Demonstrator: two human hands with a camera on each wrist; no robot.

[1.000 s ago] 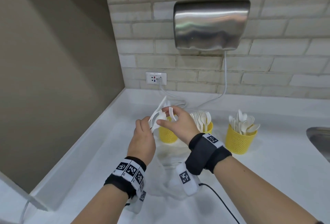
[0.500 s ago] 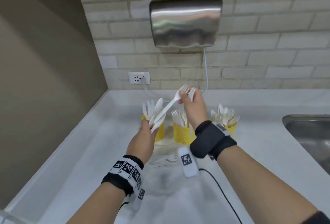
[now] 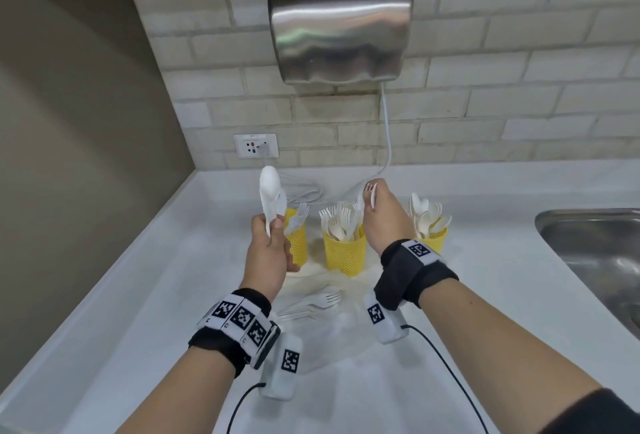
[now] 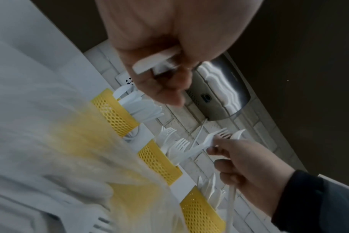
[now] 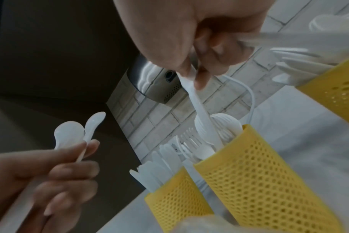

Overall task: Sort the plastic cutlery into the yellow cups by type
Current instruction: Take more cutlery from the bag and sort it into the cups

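Head view: left hand (image 3: 268, 257) raised above the white counter (image 3: 485, 295), grip closed round the handles of white plastic spoons (image 3: 271, 191), bowls up. Right hand (image 3: 386, 217) grip pinches a white plastic fork (image 3: 371, 195), tines up, over the middle yellow mesh cup (image 3: 346, 253) holding forks. Left yellow mesh cup (image 3: 298, 243) partly hidden behind the left hand; right yellow mesh cup (image 3: 433, 239) holds spoons. Loose white forks (image 3: 311, 304) lie on the near counter, between the wrists.

Left wrist view: handle ends (image 4: 155, 61) protrude from the curled fingers (image 4: 159, 88).

Right wrist view: fork handle (image 5: 201, 113) reaches down into the middle cup (image 5: 259, 181); left cup (image 5: 175, 203) holds knives.
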